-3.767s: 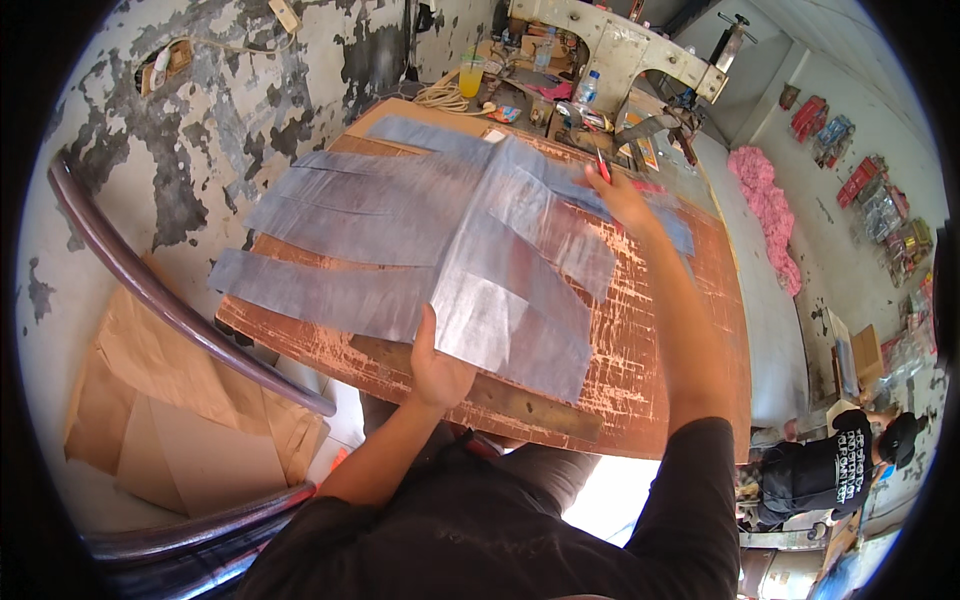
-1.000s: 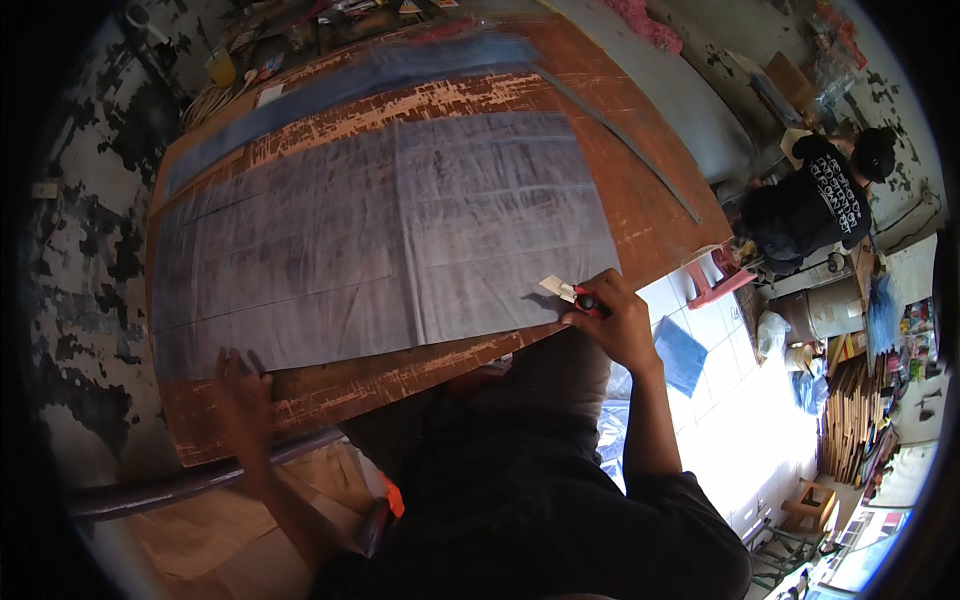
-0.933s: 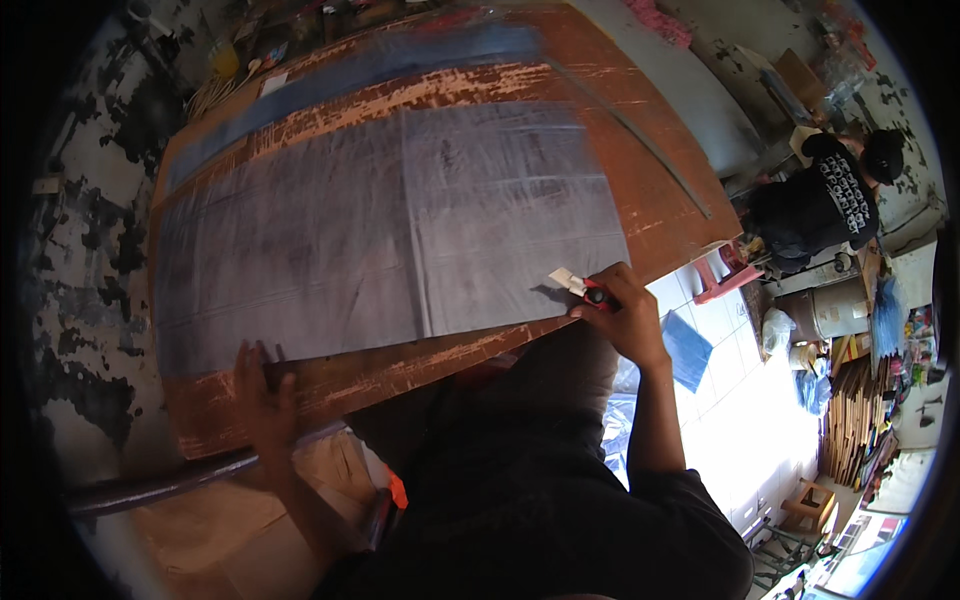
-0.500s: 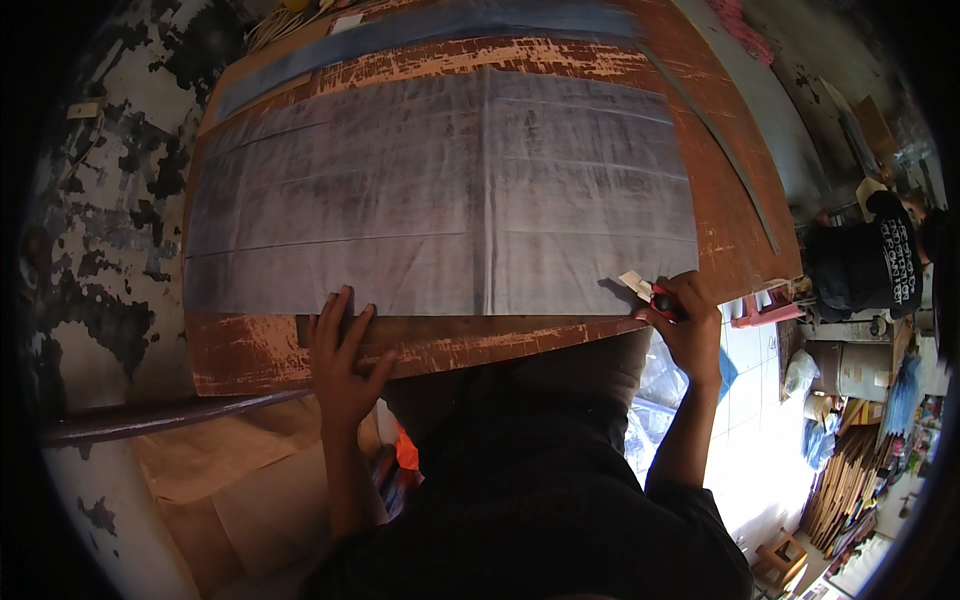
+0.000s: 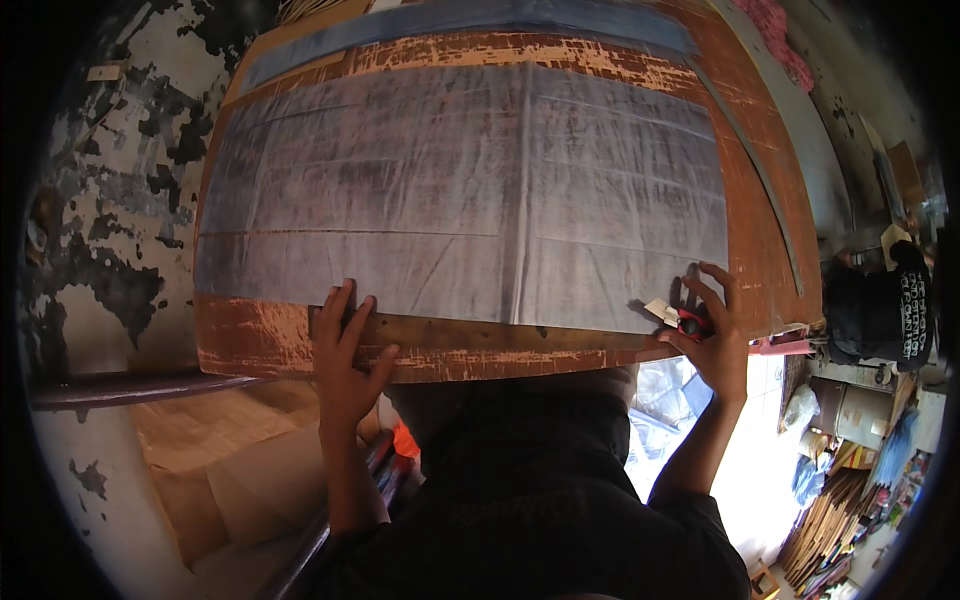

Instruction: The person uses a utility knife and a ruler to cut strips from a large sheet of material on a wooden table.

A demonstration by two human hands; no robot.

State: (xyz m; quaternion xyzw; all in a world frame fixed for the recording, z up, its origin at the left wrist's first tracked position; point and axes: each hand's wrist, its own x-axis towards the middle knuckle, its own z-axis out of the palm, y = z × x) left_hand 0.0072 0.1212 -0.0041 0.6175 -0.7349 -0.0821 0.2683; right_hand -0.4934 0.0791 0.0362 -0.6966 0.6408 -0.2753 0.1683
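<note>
Partly under the grey sheet (image 5: 460,200), a wooden ruler (image 5: 480,332) takes the left hand (image 5: 345,360), fingers spread; the right hand (image 5: 715,335) pinches a small, blurred red-handled cutter (image 5: 680,318).

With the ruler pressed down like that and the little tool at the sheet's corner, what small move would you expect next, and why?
Probably a pull of the red-handled tool leftward along the ruler. The left hand lies flat on the ruler's left end, pinning it along the near edge of the grey sheet, and the right hand holds the tool at the ruler's right end, by the sheet's corner.
</note>
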